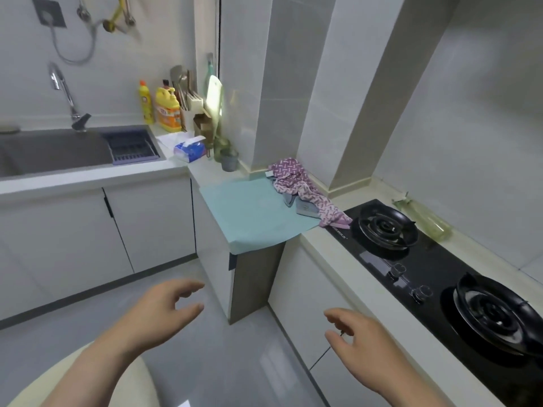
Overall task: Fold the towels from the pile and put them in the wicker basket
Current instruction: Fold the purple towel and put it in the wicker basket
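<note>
A light blue towel [252, 211] lies spread flat on the corner of the counter, its front edge hanging over. A crumpled purple patterned towel [299, 186] sits at its right back corner, with a grey-blue cloth [304, 207] partly tucked under it. My left hand [164, 309] hovers below the counter with fingers relaxed, holding nothing. My right hand [361, 342] hovers in front of the cabinet below the stove, loosely curled and empty. No wicker basket is in view.
A black two-burner gas stove [440, 274] fills the counter to the right. A sink [58, 151] with a purple drain rack [132, 146] is at the left. Detergent bottles [167, 108], a tissue pack [189, 148] and a small cup [229, 160] stand behind the towels.
</note>
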Tool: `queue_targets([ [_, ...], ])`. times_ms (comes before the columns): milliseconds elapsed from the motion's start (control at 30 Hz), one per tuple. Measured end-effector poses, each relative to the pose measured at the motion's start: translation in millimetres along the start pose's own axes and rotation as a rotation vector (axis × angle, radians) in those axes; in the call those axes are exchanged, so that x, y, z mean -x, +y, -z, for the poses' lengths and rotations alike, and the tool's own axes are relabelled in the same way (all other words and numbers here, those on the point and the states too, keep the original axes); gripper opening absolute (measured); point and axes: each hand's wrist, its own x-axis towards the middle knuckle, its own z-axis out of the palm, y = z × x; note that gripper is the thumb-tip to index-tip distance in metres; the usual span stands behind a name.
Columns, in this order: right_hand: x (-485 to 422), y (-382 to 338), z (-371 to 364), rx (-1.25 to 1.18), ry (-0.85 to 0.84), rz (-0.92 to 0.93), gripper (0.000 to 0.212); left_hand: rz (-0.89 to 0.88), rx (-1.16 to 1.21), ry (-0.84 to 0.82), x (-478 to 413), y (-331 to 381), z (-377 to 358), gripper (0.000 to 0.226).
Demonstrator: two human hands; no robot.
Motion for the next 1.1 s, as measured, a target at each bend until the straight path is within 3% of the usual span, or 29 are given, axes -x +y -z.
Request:
queue_targets([
  [433,-90.8,-17.0,-2.4,-0.050,-0.046,0.062,0.035,0.045,-0.053,0.011,-61.6,-10.9,23.1,0.038],
  [1100,-319.2,14.3,51.6,-0.089,-0.011,0.085,0.037,0.002,-0.083,-0.037,-300.3,41.7,20.3,0.040],
])
